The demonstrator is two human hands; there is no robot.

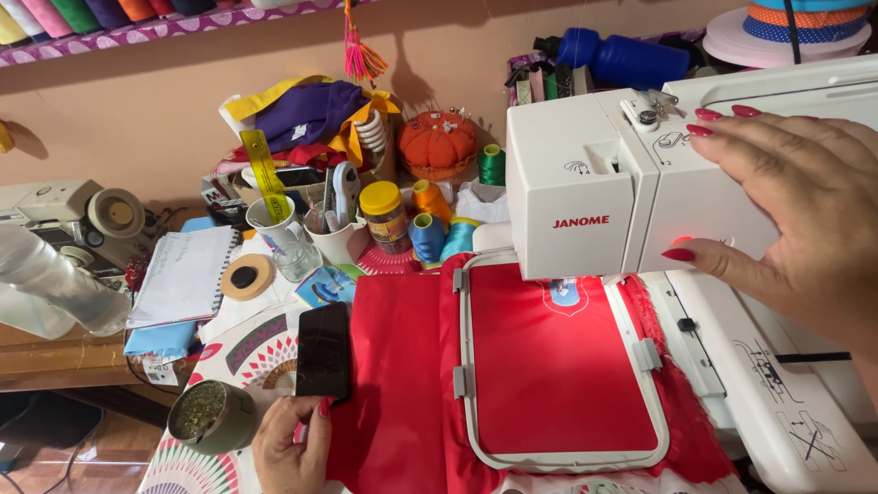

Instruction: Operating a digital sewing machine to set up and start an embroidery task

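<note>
The right hand (805, 215) lies flat on the front of the white embroidery machine (585, 183), fingers spread and closed on nothing, thumb tip pressed at a glowing red button (684, 241), which looks like the reason the palm rests there. Below the machine head sits the red fabric (549, 366), stretched taut in a white embroidery hoop (466, 366) so the cloth stays flat under the needle; a small pale blue and white motif (564, 295) shows at the hoop's top edge. Over at the near left edge of the table, the left hand (291, 448) curls loosely, fingertips touching the bottom end of a black phone (324, 351) that lies just beside the fabric. I cannot tell whether it truly grips it. A round tin of dried herbs (203, 413) stands just left of that hand. Further back crowd thread spools (428, 236), an orange pincushion (437, 142), a cup of tools (340, 240), a spiral notebook (183, 274).
</note>
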